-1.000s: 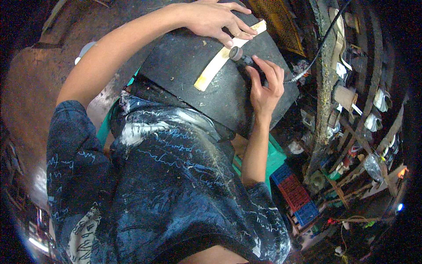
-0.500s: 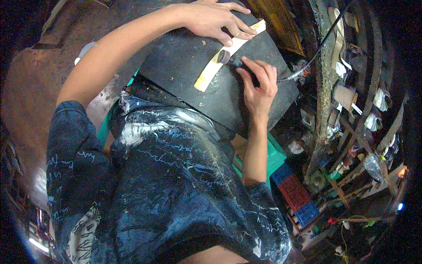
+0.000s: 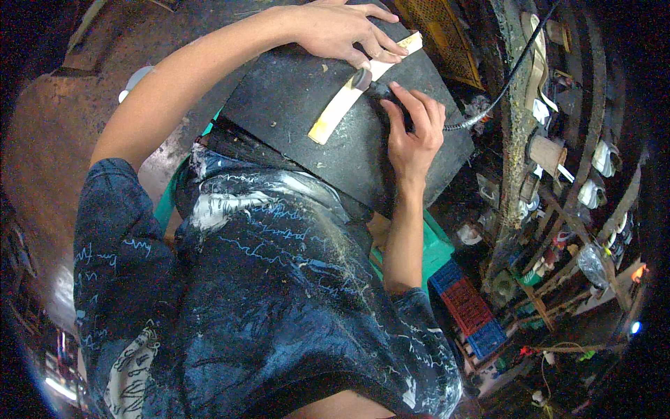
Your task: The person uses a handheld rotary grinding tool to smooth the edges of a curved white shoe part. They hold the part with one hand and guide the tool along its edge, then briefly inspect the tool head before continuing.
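Note:
A pale, slightly curved strip (image 3: 331, 115) lies slantwise on a dark flat board (image 3: 272, 98) in front of me. My left hand (image 3: 342, 33) reaches across from the left, its fingers stretched and spread, with fingertips resting on the strip's upper part. My right hand (image 3: 415, 129) is closed round the dark handpiece of a rotary grinder (image 3: 380, 91). The grinder's round grey head (image 3: 361, 79) sits at the strip, close beside my left thumb. Part of the handpiece is hidden by my right fingers.
From the grinder a black cable (image 3: 502, 98) runs up to the right. A yellow crate (image 3: 447, 42) stands past the board. Racks with shoe-like pieces (image 3: 551, 153) fill the right side. A blue and red crate (image 3: 467, 307) and a green stool (image 3: 436, 244) are low at right.
The grinder head has slid up along the strip, closer to my left thumb, and my right hand has shifted slightly right. My left hand and the strip stay in place.

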Available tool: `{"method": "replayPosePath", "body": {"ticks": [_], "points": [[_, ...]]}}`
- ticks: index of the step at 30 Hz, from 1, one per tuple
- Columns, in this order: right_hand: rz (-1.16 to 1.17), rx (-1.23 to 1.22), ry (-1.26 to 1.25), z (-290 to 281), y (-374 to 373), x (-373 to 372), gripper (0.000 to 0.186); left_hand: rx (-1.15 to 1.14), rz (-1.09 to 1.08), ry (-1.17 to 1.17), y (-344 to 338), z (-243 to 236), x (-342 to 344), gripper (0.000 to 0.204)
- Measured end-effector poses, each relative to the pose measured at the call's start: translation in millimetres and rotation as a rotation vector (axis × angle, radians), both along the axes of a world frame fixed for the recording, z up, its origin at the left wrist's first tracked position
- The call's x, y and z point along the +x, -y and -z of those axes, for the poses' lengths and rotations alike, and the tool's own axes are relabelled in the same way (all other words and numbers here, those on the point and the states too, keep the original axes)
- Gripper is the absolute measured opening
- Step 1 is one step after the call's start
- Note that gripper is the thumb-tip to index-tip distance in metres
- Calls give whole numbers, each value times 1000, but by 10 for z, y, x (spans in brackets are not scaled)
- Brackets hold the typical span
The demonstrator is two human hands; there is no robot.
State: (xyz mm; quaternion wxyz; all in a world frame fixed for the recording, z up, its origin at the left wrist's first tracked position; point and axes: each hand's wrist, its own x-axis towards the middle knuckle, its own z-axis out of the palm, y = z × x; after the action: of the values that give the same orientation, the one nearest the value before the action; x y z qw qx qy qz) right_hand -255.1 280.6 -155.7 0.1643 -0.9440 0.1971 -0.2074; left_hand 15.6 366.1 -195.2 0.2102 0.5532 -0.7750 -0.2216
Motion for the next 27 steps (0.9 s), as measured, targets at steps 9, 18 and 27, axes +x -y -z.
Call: {"method": "replayPosePath", "body": {"ticks": [9,18,27], "points": [[-105,50,-31,-24,-41,-30,40,82,1,-14,-6,-103,11,53],[-187,67,-82,-123,-85,-71,40,57,29,-46,-32,-100,49,53],[-193,72,-47,-106,-122,-49,41,36,23,-62,-34,-76,48,53]]}}
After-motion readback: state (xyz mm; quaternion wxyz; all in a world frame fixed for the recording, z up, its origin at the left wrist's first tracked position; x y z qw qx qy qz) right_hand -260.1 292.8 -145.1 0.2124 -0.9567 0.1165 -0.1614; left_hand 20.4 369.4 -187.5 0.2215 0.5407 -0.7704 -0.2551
